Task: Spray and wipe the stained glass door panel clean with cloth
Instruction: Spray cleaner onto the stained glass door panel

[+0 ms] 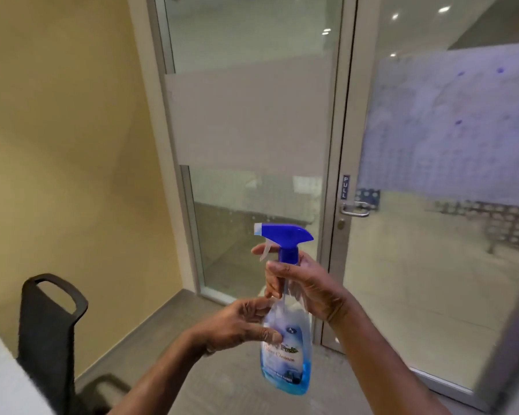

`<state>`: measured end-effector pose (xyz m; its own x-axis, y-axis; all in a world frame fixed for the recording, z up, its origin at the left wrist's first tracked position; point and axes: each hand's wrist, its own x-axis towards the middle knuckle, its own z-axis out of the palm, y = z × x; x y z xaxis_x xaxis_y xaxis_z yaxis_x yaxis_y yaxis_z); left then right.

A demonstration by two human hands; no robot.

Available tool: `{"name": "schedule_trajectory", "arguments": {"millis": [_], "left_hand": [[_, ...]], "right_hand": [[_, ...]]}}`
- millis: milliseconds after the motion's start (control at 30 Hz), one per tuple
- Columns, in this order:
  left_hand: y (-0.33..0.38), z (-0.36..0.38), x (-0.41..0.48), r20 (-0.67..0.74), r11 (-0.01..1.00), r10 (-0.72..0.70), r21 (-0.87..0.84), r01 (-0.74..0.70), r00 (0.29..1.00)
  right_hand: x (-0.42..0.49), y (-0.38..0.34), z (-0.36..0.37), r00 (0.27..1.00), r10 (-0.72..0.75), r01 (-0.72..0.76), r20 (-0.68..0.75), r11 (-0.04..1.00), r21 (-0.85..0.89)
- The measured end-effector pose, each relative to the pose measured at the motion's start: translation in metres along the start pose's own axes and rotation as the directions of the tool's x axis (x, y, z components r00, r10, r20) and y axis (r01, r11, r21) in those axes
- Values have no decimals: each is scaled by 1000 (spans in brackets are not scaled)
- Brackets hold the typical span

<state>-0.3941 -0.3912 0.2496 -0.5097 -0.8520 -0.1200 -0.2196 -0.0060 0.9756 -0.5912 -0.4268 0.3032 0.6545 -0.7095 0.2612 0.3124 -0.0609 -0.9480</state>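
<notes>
A clear spray bottle [286,348] of blue glass cleaner with a blue trigger head is held upright in front of me. My right hand [309,289] grips its neck, one finger in front of the white trigger. My left hand [243,324] holds the bottle's body from the left, thumb on the label. The glass door panel [444,130] stands open at the right, its frosted band covered in streaky white and bluish marks. No cloth is in view.
A fixed glass panel [252,115] with a frosted band stands straight ahead. A metal handle [355,209] under a PULL label sits on the door's edge. A black office chair [47,333] is at lower left beside a white desk corner [0,381]. Yellow wall on the left.
</notes>
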Motion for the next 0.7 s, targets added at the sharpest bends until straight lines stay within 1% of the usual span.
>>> {"name": "schedule_trajectory", "arguments": {"millis": [100, 233, 333, 467, 600, 700], "left_hand": [[11, 5, 42, 83, 1000, 8, 11, -9, 996], [20, 8, 100, 145, 996, 52, 66, -62, 988], [25, 7, 145, 222, 993, 93, 56, -108, 971], [39, 8, 200, 302, 991, 109, 44, -128, 947], [49, 17, 249, 375, 986, 105, 84, -146, 921], [55, 33, 283, 401, 984, 108, 86, -155, 910]], "right_hand": [[-6, -10, -34, 997, -21, 20, -80, 1000, -19], [-6, -20, -79, 990, -52, 46, -132, 998, -47], [-2, -28, -109, 976, -88, 77, -201, 995, -61], [-1, -43, -144, 946, -142, 110, -291, 986, -123], [-8, -54, -176, 889, -181, 107, -421, 975, -192], [-18, -65, -203, 870, -195, 97, -453, 968, -230]]}}
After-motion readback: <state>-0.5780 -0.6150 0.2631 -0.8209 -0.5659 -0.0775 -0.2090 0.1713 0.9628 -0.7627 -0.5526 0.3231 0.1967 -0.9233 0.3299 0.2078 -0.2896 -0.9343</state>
